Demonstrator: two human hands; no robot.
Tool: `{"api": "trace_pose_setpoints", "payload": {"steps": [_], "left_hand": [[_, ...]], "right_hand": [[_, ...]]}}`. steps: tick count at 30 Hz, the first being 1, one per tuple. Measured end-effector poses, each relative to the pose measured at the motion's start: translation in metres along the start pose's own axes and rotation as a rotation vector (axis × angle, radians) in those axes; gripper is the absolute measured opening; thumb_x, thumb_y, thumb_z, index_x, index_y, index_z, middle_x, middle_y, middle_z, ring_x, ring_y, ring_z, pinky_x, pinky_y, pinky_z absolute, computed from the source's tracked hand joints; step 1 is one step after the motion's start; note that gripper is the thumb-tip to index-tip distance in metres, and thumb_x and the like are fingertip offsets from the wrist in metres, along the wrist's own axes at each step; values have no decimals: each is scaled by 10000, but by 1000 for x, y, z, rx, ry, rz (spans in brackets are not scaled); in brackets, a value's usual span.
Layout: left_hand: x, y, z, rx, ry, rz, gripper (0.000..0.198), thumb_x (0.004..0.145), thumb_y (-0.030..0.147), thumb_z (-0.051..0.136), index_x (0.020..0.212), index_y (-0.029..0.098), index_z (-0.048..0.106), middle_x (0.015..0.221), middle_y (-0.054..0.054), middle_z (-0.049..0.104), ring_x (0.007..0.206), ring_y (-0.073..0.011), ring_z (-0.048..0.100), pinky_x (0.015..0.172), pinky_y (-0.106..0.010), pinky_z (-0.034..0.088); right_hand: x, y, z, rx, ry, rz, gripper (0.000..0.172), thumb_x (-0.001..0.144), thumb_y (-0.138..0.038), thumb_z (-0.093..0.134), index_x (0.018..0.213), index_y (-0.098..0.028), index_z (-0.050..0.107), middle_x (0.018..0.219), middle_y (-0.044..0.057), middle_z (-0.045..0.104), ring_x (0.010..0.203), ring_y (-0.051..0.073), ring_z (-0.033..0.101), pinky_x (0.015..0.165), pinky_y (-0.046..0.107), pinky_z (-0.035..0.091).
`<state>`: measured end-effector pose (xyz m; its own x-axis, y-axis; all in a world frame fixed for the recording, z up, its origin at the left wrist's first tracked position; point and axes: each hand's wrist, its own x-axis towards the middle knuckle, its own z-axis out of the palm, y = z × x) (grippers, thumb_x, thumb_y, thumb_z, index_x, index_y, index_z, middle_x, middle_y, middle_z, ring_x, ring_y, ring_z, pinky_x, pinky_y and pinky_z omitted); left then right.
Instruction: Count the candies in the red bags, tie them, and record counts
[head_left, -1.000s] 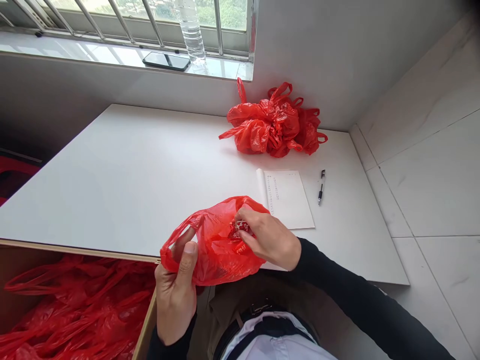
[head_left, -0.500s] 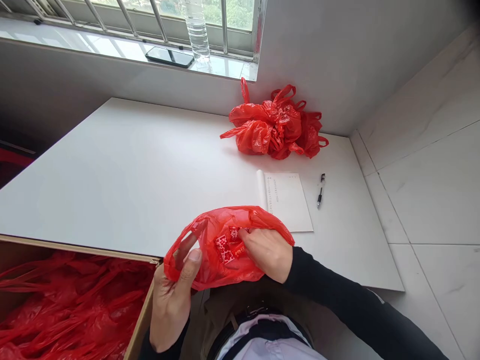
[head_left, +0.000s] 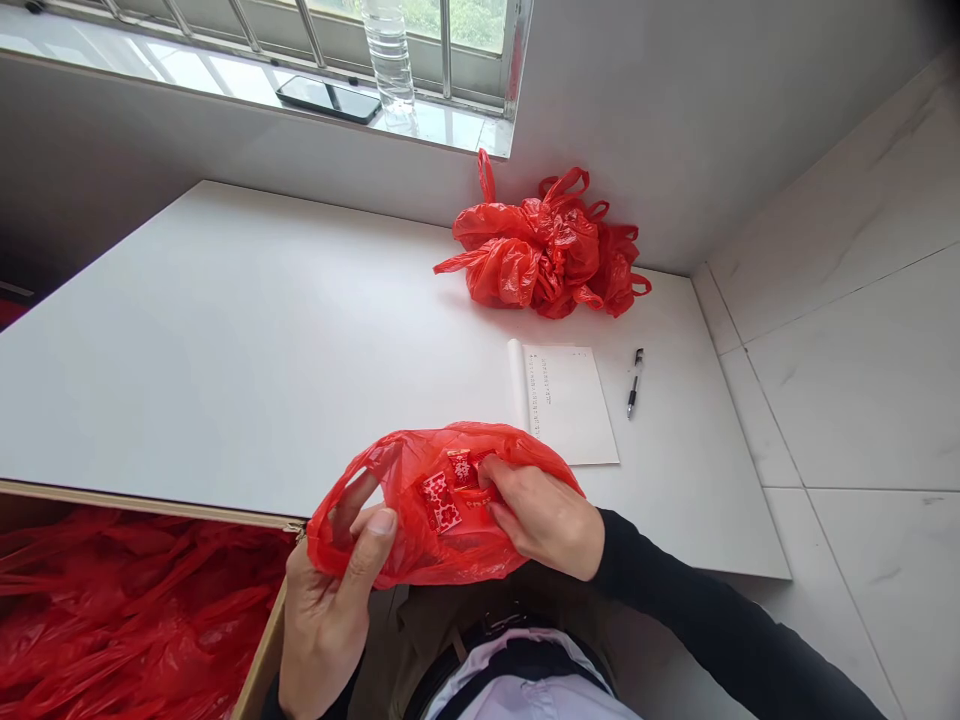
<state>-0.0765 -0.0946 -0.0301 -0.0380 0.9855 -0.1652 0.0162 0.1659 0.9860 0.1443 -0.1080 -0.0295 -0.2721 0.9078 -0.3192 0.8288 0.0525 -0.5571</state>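
A thin red plastic bag (head_left: 465,570) is held wide at its mouth, tilted so its inside shows. My left hand (head_left: 337,590) grips the bag's left rim, thumb inside and fingers behind the film. Inside lie several small red wrapped candies (head_left: 441,503) with white patterns and lettering. My right hand (head_left: 544,510) reaches into the bag from the right, its fingers curled and pinching at a candy on the right of the group. Its fingertips are partly hidden by the wrappers.
Tied red bags (head_left: 551,250) cluster against the wall. A notepad (head_left: 574,410) and a pen (head_left: 635,383) lie on the white table (head_left: 300,320). A cardboard box (head_left: 259,665) of red bags stands at left. The sill holds a phone (head_left: 328,98) and a water bottle (head_left: 390,60).
The right hand's fingers have shifted slightly at the candies, and more of the rightmost wrapper shows. Both hands and the bag sit slightly lower in view.
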Motion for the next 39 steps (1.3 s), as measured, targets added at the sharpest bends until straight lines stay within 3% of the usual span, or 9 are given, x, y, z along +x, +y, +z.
{"api": "trace_pose_setpoints", "payload": {"steps": [4,7,11,15,19,25,29,36,39], "left_hand": [[2,-4,-4,2,-33,-2,539,833,399,741,1354,294,649,893,-16,739,931,-269,703,827,-330,593],[3,-5,-9,18,-98,1,503,854,399,721,1338,280,652,746,1,661,749,-216,656,679,-284,569],[5,-5,-12,40,-148,47,424,863,379,717,1272,277,679,647,21,575,564,-160,528,532,-256,487],[5,-7,-10,84,-174,97,523,855,328,730,1364,307,613,661,27,583,577,-158,527,554,-261,485],[3,-13,-9,45,-87,64,527,801,354,768,1311,276,659,687,15,630,566,-173,564,556,-289,514],[-4,-25,-14,-7,51,15,515,777,374,773,1276,277,692,763,-10,690,734,-238,675,681,-340,572],[-5,-32,-14,0,50,24,431,769,367,779,1186,267,738,723,-7,670,682,-226,655,637,-331,556],[-5,-25,-9,-42,86,-9,491,793,356,755,1273,278,688,718,8,663,689,-217,647,664,-330,560],[-4,-22,-8,-52,99,3,498,802,346,756,1291,288,677,720,17,659,714,-213,649,710,-328,561]], "right_hand": [[1,-3,6,90,13,9,234,973,-177,442,1200,-163,495,883,51,687,777,200,657,674,291,471],[1,-1,9,179,-6,-6,263,993,-200,422,1237,-169,517,931,63,699,819,197,669,696,286,482],[-1,2,12,-7,-116,-49,413,1005,-296,459,1400,-177,477,931,74,728,831,235,695,649,305,482],[11,-3,16,-168,-108,-2,413,973,-162,436,1382,-157,499,844,86,729,729,256,697,563,319,429],[31,-16,20,-268,-69,22,454,878,-45,488,1329,-91,510,812,113,720,690,274,692,514,317,388],[33,-18,31,-284,-52,-112,285,850,-89,582,1132,-131,594,1061,148,694,867,276,673,632,346,470],[28,-9,38,-249,-21,-100,209,856,-43,537,1031,-128,614,1097,169,654,904,277,644,670,360,478],[21,-1,26,18,-28,-106,142,908,-194,608,1042,-208,560,996,15,697,839,170,660,690,265,517],[16,2,22,57,-52,-94,168,910,-196,613,1074,-211,577,995,9,714,858,169,676,717,261,528]]}}
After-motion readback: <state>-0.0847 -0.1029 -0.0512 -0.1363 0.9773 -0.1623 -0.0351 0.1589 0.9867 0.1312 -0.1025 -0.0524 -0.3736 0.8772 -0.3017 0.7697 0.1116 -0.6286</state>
